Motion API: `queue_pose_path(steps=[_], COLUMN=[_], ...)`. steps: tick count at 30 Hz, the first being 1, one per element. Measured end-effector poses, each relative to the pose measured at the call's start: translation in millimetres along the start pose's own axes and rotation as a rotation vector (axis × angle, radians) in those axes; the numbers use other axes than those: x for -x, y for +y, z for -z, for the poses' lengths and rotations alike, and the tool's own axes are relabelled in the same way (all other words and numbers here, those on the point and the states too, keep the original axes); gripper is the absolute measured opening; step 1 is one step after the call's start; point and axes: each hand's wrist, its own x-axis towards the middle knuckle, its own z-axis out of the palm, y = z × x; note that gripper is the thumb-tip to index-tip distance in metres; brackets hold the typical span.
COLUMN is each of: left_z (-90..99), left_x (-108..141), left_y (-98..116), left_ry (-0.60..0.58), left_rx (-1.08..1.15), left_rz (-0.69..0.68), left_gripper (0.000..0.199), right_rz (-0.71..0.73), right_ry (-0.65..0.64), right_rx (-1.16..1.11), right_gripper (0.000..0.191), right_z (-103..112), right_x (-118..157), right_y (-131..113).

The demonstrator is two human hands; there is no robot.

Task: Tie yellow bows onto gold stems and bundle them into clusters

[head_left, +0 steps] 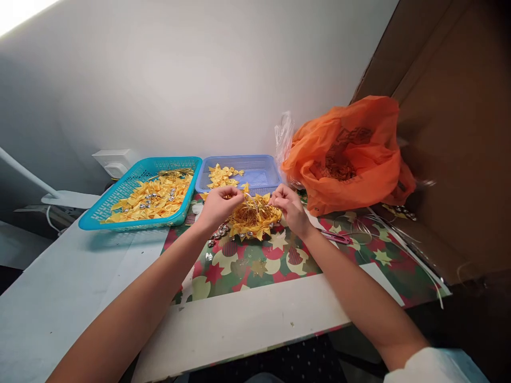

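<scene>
Both hands are raised over a ring of yellow ribbon flowers (259, 229) with gold wire at its centre, lying on a patterned sheet (235, 266). My left hand (222, 205) is closed at the ring's upper left, thumb and index finger pinched together; what lies between them is too small to name. My right hand (289, 206) is closed at the upper right of the ring, its fingers pinched near thin gold strands, and what it grips is unclear. Small silver bells (217, 234) lie just left of the ring.
A teal basket (90, 217) of yellow flowers and bells stands left. Behind the hands is a blue basket (271, 169) with more flowers. An orange bag (359, 183) stands at the back right, near pink-handled scissors (337, 237) and loose strands. Cardboard (451, 133) rises on the right.
</scene>
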Motion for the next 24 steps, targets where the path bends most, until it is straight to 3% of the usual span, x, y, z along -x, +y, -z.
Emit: queue_pose_path(steps=[7, 16, 19, 22, 24], left_z=[-1.8, 5.5, 8.4, 10.1, 10.8], left_x=[-1, -4, -4, -5, -5], left_y=[0, 4, 5, 4, 3], left_ry=[-0.079, -0.143, -0.162, -0.176, -0.187], left_rx=[0.053, 0.057, 0.058, 0.070, 0.083], left_rz=[0.068, 0.131, 0.163, 0.182, 0.193], left_gripper=[0.016, 0.015, 0.016, 0.015, 0.014], right_rz=[0.032, 0.028, 0.005, -0.081, -0.111], right_ry=[0.098, 0.149, 0.072, -0.061, -0.151], right_rx=[0.216, 0.181, 0.187, 0.132, 0.098], right_gripper=[0.044, 0.056, 0.051, 0.029, 0.027], right_z=[-13, -32, -30, -28, -28], right_x=[-3, -18, -28, -35, -36], right_y=[7, 11, 5, 1, -1])
